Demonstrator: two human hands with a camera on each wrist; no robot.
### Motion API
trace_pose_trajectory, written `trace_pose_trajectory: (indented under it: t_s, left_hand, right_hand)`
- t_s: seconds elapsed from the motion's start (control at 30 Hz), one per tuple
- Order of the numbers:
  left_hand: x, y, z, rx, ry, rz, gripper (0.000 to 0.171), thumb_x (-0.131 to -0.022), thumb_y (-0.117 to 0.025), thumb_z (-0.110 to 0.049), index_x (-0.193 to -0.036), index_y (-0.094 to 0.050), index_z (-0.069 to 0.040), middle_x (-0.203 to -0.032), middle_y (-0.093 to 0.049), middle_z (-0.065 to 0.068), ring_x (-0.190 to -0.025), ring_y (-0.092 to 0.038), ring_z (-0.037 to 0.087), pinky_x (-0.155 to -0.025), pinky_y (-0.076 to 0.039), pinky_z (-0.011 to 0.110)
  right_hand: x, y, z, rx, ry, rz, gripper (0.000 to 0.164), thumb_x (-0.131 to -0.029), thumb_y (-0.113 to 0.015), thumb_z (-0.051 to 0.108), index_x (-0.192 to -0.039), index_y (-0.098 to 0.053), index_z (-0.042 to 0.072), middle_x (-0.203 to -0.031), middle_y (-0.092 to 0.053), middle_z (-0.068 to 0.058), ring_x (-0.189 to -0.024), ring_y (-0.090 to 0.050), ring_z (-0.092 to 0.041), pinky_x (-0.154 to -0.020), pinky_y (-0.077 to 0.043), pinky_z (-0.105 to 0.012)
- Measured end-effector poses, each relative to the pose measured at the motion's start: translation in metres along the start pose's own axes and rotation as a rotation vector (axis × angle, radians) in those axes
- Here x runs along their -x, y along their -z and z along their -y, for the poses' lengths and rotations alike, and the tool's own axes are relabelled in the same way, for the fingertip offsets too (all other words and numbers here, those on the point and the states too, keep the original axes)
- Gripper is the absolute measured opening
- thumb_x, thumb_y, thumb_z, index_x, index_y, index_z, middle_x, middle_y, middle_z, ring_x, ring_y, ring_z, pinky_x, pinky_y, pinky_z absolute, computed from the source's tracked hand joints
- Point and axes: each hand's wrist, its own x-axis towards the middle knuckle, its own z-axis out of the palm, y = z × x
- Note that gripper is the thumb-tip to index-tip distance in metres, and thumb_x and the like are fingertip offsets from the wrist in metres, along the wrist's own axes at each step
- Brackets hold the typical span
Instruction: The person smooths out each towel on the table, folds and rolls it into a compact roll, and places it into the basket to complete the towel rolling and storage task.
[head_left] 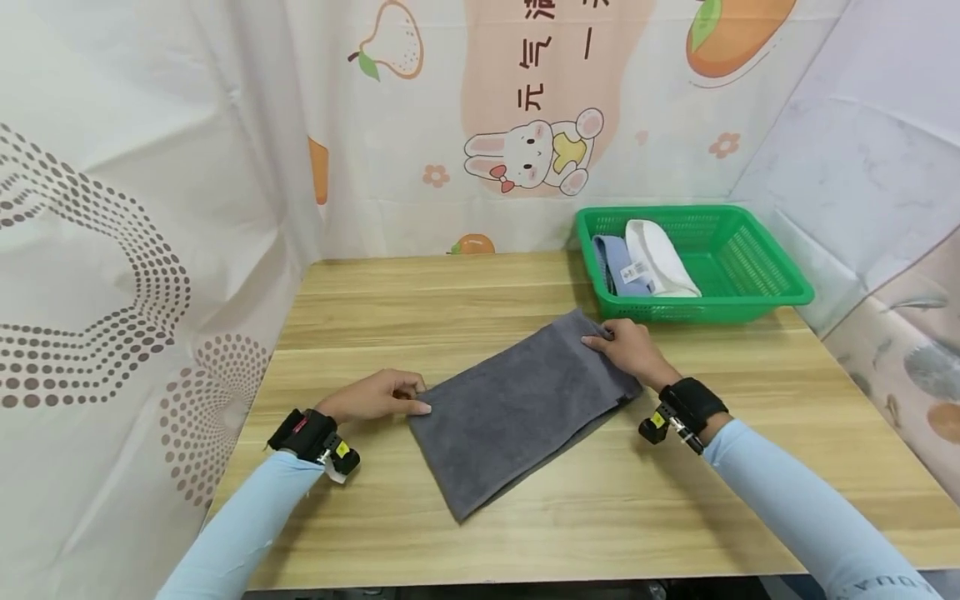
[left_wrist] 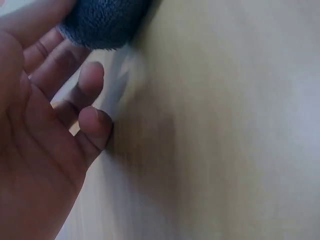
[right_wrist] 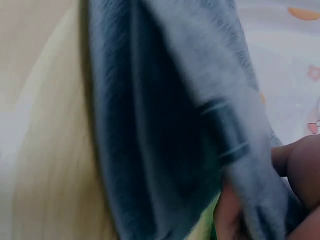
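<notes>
A dark grey towel, folded in layers, lies slantwise on the wooden table. At its left corner my left hand pinches the edge between thumb and fingers; in the left wrist view the plush towel end sits between them, while the lower fingers curl loosely. My right hand grips the towel's upper right edge, thumb on top. Close up in the right wrist view, the towel shows open layers and a small dark tag beside the gripping fingers.
A green plastic basket stands at the table's back right, near the right hand. Inside are a blue folded cloth with a label and a white one. The wooden tabletop meets a printed curtain behind.
</notes>
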Motion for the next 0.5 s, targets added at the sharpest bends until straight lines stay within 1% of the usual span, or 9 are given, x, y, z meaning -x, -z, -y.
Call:
trace_pose_trajectory:
  t_s: [0.1,0.17,0.23,0.27,0.33,0.4,0.47,0.5]
  left_hand:
    - [-0.001,-0.003,0.002,-0.038,0.002,-0.011,0.019,-0.099,-0.071,-0.032,-0.108,-0.065,-0.017,-0.074,-0.051,-0.010,-0.071,-0.044,0.009,-0.068,-0.036,0.026]
    - [-0.001,-0.004,0.001,-0.056,0.009,-0.017,0.025,-0.099,-0.071,-0.033,-0.116,-0.062,-0.018,-0.072,-0.047,-0.010,-0.067,-0.042,0.009,-0.067,-0.035,0.026]
    - [-0.002,-0.005,-0.001,-0.072,0.018,-0.022,0.033,-0.098,-0.071,-0.034,-0.125,-0.058,-0.021,-0.070,-0.045,-0.008,-0.063,-0.039,0.009,-0.066,-0.035,0.026]
    - [-0.002,-0.005,-0.002,-0.090,0.011,-0.024,0.037,-0.098,-0.071,-0.034,-0.129,-0.056,-0.021,-0.071,-0.044,-0.007,-0.063,-0.039,0.010,-0.066,-0.035,0.027]
    - [-0.002,-0.007,-0.006,-0.154,-0.022,-0.033,0.041,-0.098,-0.072,-0.031,-0.134,-0.053,-0.022,-0.075,-0.048,-0.006,-0.064,-0.043,0.012,-0.065,-0.039,0.028]
    - [-0.003,-0.009,-0.011,-0.258,-0.069,-0.060,0.045,-0.097,-0.074,-0.028,-0.136,-0.054,-0.023,-0.088,-0.055,-0.004,-0.075,-0.050,0.013,-0.070,-0.044,0.029]
    - [-0.005,-0.012,-0.016,-0.389,-0.144,-0.098,0.049,-0.094,-0.078,-0.023,-0.138,-0.055,-0.022,-0.109,-0.060,0.000,-0.097,-0.054,0.016,-0.083,-0.048,0.033]
    - [-0.006,-0.013,-0.019,-0.449,-0.181,-0.114,0.051,-0.093,-0.079,-0.020,-0.138,-0.056,-0.022,-0.122,-0.059,0.003,-0.108,-0.054,0.019,-0.091,-0.048,0.038]
  right_hand:
    - [-0.003,-0.005,-0.006,0.095,0.041,0.003,0.047,-0.099,-0.071,0.030,-0.068,-0.041,0.012,-0.061,-0.026,0.002,-0.053,-0.033,-0.017,-0.057,-0.027,-0.033]
    - [-0.004,-0.009,-0.010,0.152,0.066,-0.011,0.044,-0.098,-0.073,0.030,-0.069,-0.045,0.010,-0.061,-0.028,0.001,-0.053,-0.035,-0.019,-0.057,-0.027,-0.034]
    - [-0.004,-0.013,-0.012,0.184,0.093,-0.046,0.037,-0.096,-0.075,0.029,-0.077,-0.053,0.007,-0.062,-0.037,-0.001,-0.055,-0.042,-0.021,-0.056,-0.031,-0.035]
    - [-0.004,-0.015,-0.013,0.200,0.110,-0.076,0.033,-0.095,-0.076,0.028,-0.083,-0.056,0.004,-0.064,-0.043,-0.003,-0.056,-0.046,-0.023,-0.055,-0.034,-0.037]
    - [-0.001,-0.019,-0.011,0.248,0.170,-0.156,0.031,-0.092,-0.080,0.022,-0.098,-0.060,0.001,-0.074,-0.053,-0.011,-0.063,-0.054,-0.030,-0.056,-0.042,-0.042]
    - [0.004,-0.022,-0.005,0.315,0.254,-0.254,0.035,-0.087,-0.084,0.013,-0.107,-0.059,-0.002,-0.086,-0.057,-0.020,-0.072,-0.056,-0.039,-0.059,-0.046,-0.049]
    - [0.010,-0.024,0.005,0.391,0.345,-0.329,0.031,-0.085,-0.083,0.006,-0.105,-0.061,-0.003,-0.089,-0.057,-0.024,-0.076,-0.056,-0.044,-0.061,-0.047,-0.054]
    - [0.014,-0.025,0.011,0.419,0.383,-0.339,0.027,-0.084,-0.082,0.005,-0.100,-0.062,-0.003,-0.088,-0.057,-0.023,-0.076,-0.055,-0.044,-0.062,-0.047,-0.054]
